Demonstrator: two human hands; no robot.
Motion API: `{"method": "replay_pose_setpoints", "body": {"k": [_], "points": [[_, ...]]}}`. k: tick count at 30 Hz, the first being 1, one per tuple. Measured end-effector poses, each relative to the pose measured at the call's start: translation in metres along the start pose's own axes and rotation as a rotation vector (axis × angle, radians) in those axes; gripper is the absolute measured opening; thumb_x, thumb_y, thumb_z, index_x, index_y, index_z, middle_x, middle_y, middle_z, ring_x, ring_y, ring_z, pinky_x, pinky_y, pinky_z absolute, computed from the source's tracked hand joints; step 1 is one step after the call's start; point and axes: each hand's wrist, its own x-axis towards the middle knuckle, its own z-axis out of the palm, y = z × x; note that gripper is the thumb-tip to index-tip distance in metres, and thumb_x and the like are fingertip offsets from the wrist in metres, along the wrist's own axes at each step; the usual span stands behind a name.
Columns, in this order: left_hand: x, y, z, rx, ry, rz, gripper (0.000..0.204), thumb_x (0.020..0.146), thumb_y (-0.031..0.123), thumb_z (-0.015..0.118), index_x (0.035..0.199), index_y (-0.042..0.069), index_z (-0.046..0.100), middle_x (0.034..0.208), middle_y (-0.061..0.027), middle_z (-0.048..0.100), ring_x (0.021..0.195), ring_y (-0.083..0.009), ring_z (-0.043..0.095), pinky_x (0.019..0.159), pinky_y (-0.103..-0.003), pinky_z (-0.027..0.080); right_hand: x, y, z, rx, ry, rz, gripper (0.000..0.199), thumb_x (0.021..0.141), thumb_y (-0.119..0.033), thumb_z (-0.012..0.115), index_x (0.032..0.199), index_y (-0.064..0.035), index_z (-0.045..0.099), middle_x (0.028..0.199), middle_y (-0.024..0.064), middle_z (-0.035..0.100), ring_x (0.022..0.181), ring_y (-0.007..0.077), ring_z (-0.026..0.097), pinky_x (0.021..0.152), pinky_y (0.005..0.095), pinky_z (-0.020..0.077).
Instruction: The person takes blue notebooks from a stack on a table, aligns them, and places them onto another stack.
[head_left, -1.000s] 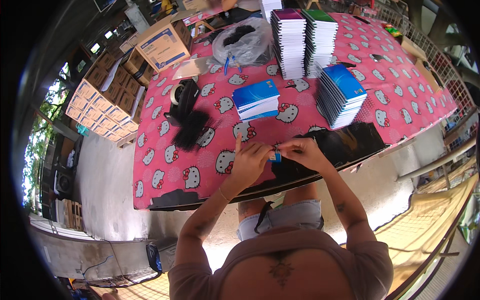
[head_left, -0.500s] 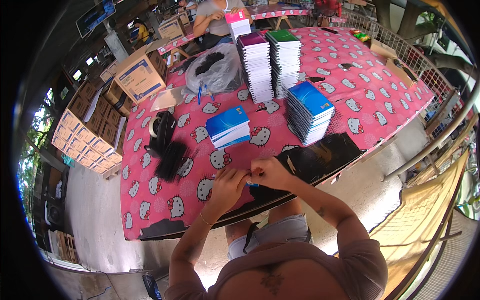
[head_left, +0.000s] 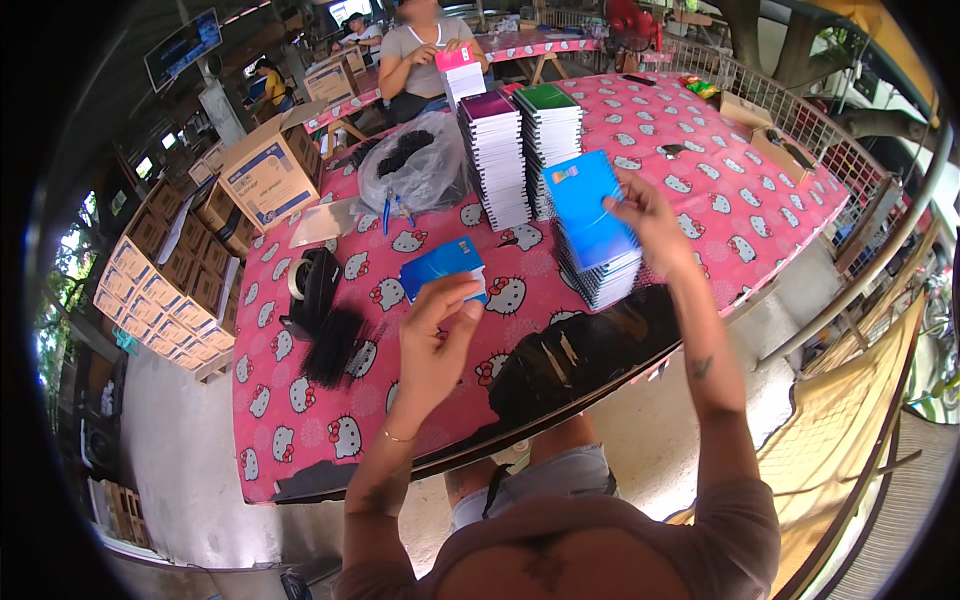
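My right hand (head_left: 652, 222) grips a blue-covered notebook (head_left: 588, 205) by its right edge. It holds the notebook tilted above a stack of blue spiral-bound notebooks (head_left: 608, 285), partly covering them. My left hand (head_left: 438, 325) is at the near edge of a smaller pile of blue-covered notebooks (head_left: 440, 262), its fingers curved and thumb apart. Whether the fingertips touch that pile is hard to see. Black binding coils (head_left: 335, 350) lie in a bunch to the left, beside a black tape dispenser (head_left: 316, 285).
Tall stacks of purple (head_left: 493, 160) and green (head_left: 550, 140) spiral notebooks stand farther back. Left of them are a clear plastic bag (head_left: 415, 165) of black coils and blue-handled pliers (head_left: 387, 215). Cartons (head_left: 270, 175) stand at the left. Another person (head_left: 425, 60) works across the table (head_left: 700, 130).
My hands have parted from the near table edge. The right carried a blue notebook to the spiral-bound stack; the left moved forward to the smaller blue pile. The view has shifted slightly.
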Motion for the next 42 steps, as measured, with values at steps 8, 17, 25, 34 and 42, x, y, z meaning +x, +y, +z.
{"method": "replay_pose_setpoints", "body": {"k": [8, 17, 25, 34, 42], "points": [[-0.013, -0.069, -0.034, 0.444, 0.154, 0.017, 0.020, 0.090, 0.008, 0.068, 0.108, -0.001, 0.068, 0.112, -0.0182, 0.066, 0.102, -0.0329, 0.067, 0.089, -0.038, 0.054, 0.060, 0.050, -0.087, -0.957, -0.033, 0.003, 0.048, 0.084, -0.021, 0.071, 0.125, 0.0036, 0.064, 0.102, 0.0237, 0.071, 0.092, 0.0296, 0.070, 0.085, 0.0392, 0.0534], [0.003, -0.143, -0.045, 0.818, -0.090, 0.225, 0.024, 0.087, 0.010, 0.069, 0.109, 0.000, 0.069, 0.107, -0.0176, 0.069, 0.094, -0.0354, 0.067, 0.082, -0.042, 0.056, 0.027, 0.032, -0.043, -1.202, 0.316, -0.233, 0.044, 0.085, -0.025, 0.073, 0.121, -0.0022, 0.068, 0.117, 0.0199, 0.065, 0.107, 0.0354, 0.065, 0.091, 0.0429, 0.0510], [0.004, -0.129, -0.043, 0.893, -0.077, 0.274, 0.025, 0.088, 0.009, 0.067, 0.111, 0.000, 0.067, 0.101, -0.0156, 0.070, 0.088, -0.0346, 0.067, 0.076, -0.042, 0.056, -0.052, 0.031, 0.058, -0.791, -0.011, -0.464, 0.035, 0.085, -0.009, 0.072, 0.119, -0.0030, 0.067, 0.117, 0.0175, 0.061, 0.113, 0.0346, 0.059, 0.096, 0.0391, 0.0476], [-0.091, -0.095, -0.004, 0.770, -0.255, 0.090, 0.007, 0.088, 0.005, 0.061, 0.095, 0.005, 0.063, 0.105, -0.0163, 0.067, 0.098, -0.0347, 0.064, 0.082, -0.044, 0.052, -0.099, 0.168, 0.099, -0.282, -0.223, -0.060, 0.067, 0.080, -0.003, 0.078, 0.141, -0.0074, 0.050, 0.118, 0.0109, 0.060, 0.110, 0.0214, 0.058, 0.093, 0.0323, 0.0470], [-0.089, -0.177, -0.114, 1.148, 0.220, -0.151, 0.020, 0.094, 0.019, 0.061, 0.102, 0.002, 0.065, 0.098, -0.0164, 0.060, 0.095, -0.0339, 0.059, 0.077, -0.043, 0.052, -0.103, 0.187, 0.118, -0.121, -0.349, 0.058, 0.025, 0.086, -0.003, 0.072, 0.110, -0.0003, 0.070, 0.101, 0.0067, 0.068, 0.095, 0.0131, 0.063, 0.084, 0.0280, 0.0500]]}}
